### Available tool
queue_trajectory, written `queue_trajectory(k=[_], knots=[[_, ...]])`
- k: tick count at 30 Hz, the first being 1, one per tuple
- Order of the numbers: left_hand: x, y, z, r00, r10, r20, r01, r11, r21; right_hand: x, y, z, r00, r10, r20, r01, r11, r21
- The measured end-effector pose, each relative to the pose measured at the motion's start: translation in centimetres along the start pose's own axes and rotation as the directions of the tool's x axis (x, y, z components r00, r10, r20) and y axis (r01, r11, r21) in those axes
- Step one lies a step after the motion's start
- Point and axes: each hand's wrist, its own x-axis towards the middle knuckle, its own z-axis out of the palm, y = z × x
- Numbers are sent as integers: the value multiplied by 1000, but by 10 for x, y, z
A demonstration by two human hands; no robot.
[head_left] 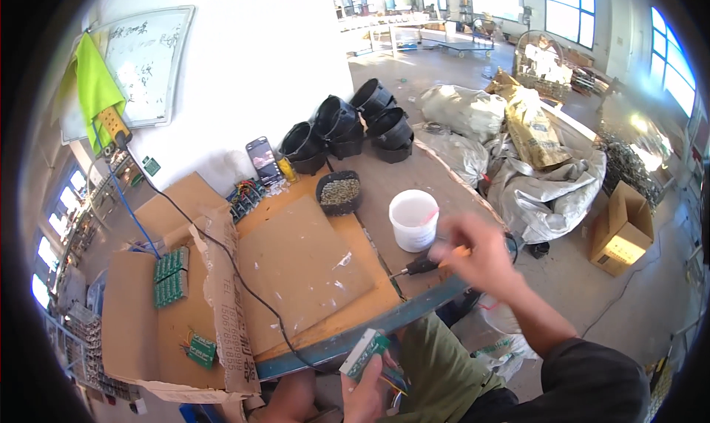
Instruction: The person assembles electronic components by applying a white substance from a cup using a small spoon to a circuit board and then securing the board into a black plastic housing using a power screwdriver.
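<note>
My left hand [362, 398], at the bottom edge, grips a green circuit board [367, 354] with a pale flat side and coloured wires hanging beneath. Above the table's right front, my right hand [479, 251] is smeared by motion. Its fingers are at the orange end of a black-and-orange hand tool [424, 265] with a thin metal tip pointing left; whether they grip it cannot be made out. Just behind that hand stands a white plastic tub [413, 221] with something pink at its rim. A black bowl [339, 193] of small brass-coloured parts sits farther back.
At left, an open cardboard box [130, 327] holds several green boards [171, 276]. A black cable [244, 284] crosses its edge. Black pots [338, 125], a phone [265, 161] and a wire bundle [246, 199] line the back. A cardboard sheet [299, 264] covers the table; sacks [543, 186] lie right.
</note>
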Motion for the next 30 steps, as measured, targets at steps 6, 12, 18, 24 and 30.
queue_trajectory(k=[6, 12, 18, 24, 30], knots=[[69, 29, 26, 988, 150, 43, -149, 989, -21, 50, 61, -5, 981, 157, 114, -132, 971, -200], [122, 43, 34, 980, 167, 106, -148, 975, -169, 78, 59, 16, 973, -79, 215, 119, 977, -177], [189, 27, 47, 992, 27, 125, -1, 979, -204, 104, 75, 19, 889, -237, 393, 301, 947, -109], [223, -2, 73, 921, 350, 174, -387, 875, 291, 123, 77, 4, 820, -256, 512, 401, 896, -194], [230, -25, 99, 831, 518, 203, -552, 721, 419, 120, 83, 14, 805, -133, 578, 259, 956, -141]])
